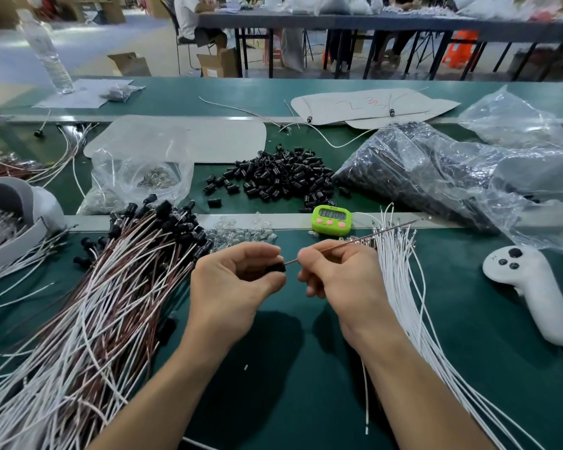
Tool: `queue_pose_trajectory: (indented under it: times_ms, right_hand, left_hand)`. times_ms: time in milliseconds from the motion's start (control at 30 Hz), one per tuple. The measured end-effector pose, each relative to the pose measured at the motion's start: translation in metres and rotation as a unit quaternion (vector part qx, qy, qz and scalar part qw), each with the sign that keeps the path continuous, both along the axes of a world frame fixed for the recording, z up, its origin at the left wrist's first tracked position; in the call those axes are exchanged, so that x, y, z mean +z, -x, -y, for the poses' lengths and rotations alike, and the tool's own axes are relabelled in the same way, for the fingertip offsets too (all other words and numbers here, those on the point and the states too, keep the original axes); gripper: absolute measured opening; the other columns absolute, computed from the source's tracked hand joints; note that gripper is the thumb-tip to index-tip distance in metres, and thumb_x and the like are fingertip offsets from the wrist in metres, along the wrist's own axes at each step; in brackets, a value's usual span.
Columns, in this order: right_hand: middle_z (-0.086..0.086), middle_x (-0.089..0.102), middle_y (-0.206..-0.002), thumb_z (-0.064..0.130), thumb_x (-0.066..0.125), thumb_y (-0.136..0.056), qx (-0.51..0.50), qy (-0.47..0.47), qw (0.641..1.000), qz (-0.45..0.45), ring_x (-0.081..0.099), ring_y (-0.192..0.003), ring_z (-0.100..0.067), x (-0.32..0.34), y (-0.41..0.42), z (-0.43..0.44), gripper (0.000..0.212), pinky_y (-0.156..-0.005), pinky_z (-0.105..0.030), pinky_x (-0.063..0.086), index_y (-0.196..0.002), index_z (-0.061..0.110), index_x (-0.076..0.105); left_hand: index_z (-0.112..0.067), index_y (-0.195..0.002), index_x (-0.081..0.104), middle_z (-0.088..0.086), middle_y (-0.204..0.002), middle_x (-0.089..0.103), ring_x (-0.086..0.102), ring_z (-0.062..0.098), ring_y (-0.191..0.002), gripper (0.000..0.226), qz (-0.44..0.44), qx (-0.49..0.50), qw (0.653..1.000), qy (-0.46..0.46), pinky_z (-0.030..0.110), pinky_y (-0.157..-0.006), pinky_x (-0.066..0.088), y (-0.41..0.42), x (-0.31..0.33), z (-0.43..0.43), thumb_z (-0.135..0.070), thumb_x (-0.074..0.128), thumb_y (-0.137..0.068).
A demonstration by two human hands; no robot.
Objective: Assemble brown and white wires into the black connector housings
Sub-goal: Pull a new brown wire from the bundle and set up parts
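Observation:
My left hand (231, 284) pinches a small black connector housing (276, 268) above the green mat. My right hand (342, 274) pinches a brown wire (364, 237) whose near end meets the housing's right side; the wire runs up and right toward the white rail. A heap of loose black housings (280, 177) lies beyond the rail. Assembled brown and white wires with black housings (111, 287) fan out at the left. A bundle of loose white wires (403, 287) lies just right of my right hand.
A green timer (331, 220) sits on the rail ahead. A white controller (530, 287) lies at the right. Plastic bags (436, 177) of black parts fill the right back. A clear bag (137, 177) and clear small parts (241, 235) lie left of centre. A grey-white headset (10, 222) is far left.

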State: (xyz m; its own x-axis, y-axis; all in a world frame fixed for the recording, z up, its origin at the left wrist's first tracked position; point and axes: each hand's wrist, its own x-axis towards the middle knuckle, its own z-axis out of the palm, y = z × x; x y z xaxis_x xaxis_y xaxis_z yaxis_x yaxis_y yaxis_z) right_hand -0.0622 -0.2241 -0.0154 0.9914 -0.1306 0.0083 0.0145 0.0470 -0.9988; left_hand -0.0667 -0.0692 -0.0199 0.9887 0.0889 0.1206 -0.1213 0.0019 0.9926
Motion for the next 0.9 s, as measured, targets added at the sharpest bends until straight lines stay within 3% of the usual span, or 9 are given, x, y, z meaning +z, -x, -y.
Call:
queue_pose_trajectory:
  times_ms: [100,233,367,500,633,700,767,833,900]
  right_hand:
    - [-0.006,0.068,-0.058,0.011,0.075,-0.09,0.034,0.033,0.999,0.018,0.053,-0.042,-0.015,-0.001,0.002,-0.006,0.021,-0.044,-0.02,0.041,-0.07,0.018,0.077]
    - [0.004,0.072,-0.061,0.034,0.082,-0.081,0.025,0.108,0.994,0.015,0.063,-0.048,-0.01,-0.002,0.004,-0.006,0.013,-0.05,-0.017,0.047,-0.075,0.024,0.077]
    - [0.005,0.073,-0.062,0.025,0.08,-0.081,0.01,0.145,0.989,0.015,0.064,-0.046,-0.01,-0.004,0.003,-0.004,0.008,-0.048,-0.018,0.047,-0.077,0.032,0.076]
    - [-0.004,0.073,-0.063,0.018,0.076,-0.09,-0.047,0.092,0.994,-0.031,0.063,-0.046,-0.016,-0.002,-0.003,0.008,0.02,-0.048,-0.022,0.043,-0.07,0.017,0.075]
    - [-0.01,0.074,-0.068,0.007,0.058,-0.103,-0.114,-0.099,0.987,-0.062,0.07,-0.053,-0.019,0.009,-0.009,0.028,0.021,-0.047,-0.027,0.054,-0.084,0.008,0.065]
    - [-0.012,0.074,-0.069,0.002,0.053,-0.105,-0.133,-0.185,0.973,-0.047,0.073,-0.058,-0.02,0.014,-0.009,0.034,0.019,-0.05,-0.027,0.059,-0.089,0.005,0.061]
    - [-0.012,0.073,-0.068,0.0,0.053,-0.104,-0.134,-0.213,0.967,-0.031,0.072,-0.057,-0.02,0.016,-0.008,0.031,0.016,-0.053,-0.026,0.06,-0.091,0.004,0.061]
    - [-0.013,0.073,-0.067,0.0,0.059,-0.101,-0.124,-0.163,0.979,-0.01,0.07,-0.054,-0.02,0.015,-0.007,0.025,0.012,-0.052,-0.026,0.059,-0.092,0.003,0.065]
    - [-0.014,0.074,-0.068,0.001,0.067,-0.096,-0.086,-0.078,0.993,0.024,0.069,-0.054,-0.02,0.014,-0.004,0.02,0.009,-0.05,-0.025,0.056,-0.089,0.006,0.069]
  left_hand:
    - [-0.025,-0.088,0.081,0.002,-0.085,0.08,0.078,0.018,-0.08,0.044,0.002,-0.011,1.0,-0.003,0.021,-0.071,0.059,0.001,-0.001,0.0,0.015,0.083,-0.07]
    - [-0.022,-0.088,0.08,0.002,-0.089,0.08,0.078,0.018,-0.084,0.04,-0.006,-0.011,1.0,0.012,0.021,-0.07,0.059,0.001,-0.003,0.002,0.015,0.081,-0.073]
    - [-0.028,-0.1,0.077,-0.01,-0.097,0.08,0.076,0.009,-0.097,0.055,0.0,-0.034,0.998,-0.054,0.018,-0.077,0.058,0.002,-0.005,0.002,0.022,0.066,-0.082]
    - [-0.035,-0.095,0.076,-0.012,-0.089,0.079,0.076,0.007,-0.088,0.058,0.0,0.008,0.994,-0.107,0.023,-0.085,0.06,0.002,-0.002,-0.001,0.02,0.061,-0.087]
    - [-0.042,-0.082,0.077,-0.014,-0.076,0.077,0.075,0.004,-0.077,0.059,-0.021,0.108,0.981,-0.159,0.03,-0.081,0.062,-0.002,0.005,-0.019,0.015,0.062,-0.081]
    - [-0.044,-0.079,0.077,-0.015,-0.068,0.075,0.074,0.007,-0.075,0.053,-0.061,0.145,0.971,-0.182,0.038,-0.082,0.061,-0.004,0.01,-0.026,0.006,0.062,-0.07]
    - [-0.048,-0.076,0.074,-0.019,-0.062,0.071,0.072,0.008,-0.072,0.043,-0.083,0.147,0.958,-0.231,0.036,-0.078,0.059,-0.002,0.016,-0.025,-0.011,0.059,-0.062]
    - [-0.06,-0.077,0.069,-0.026,-0.058,0.066,0.065,0.006,-0.065,0.038,-0.066,0.134,0.926,-0.346,0.023,-0.065,0.05,0.002,0.019,-0.021,-0.03,0.055,-0.058]
    - [-0.066,-0.08,0.067,-0.023,-0.057,0.064,0.059,0.006,-0.062,0.035,-0.029,0.101,0.903,-0.416,0.019,-0.059,0.042,0.006,0.017,-0.019,-0.042,0.057,-0.056]
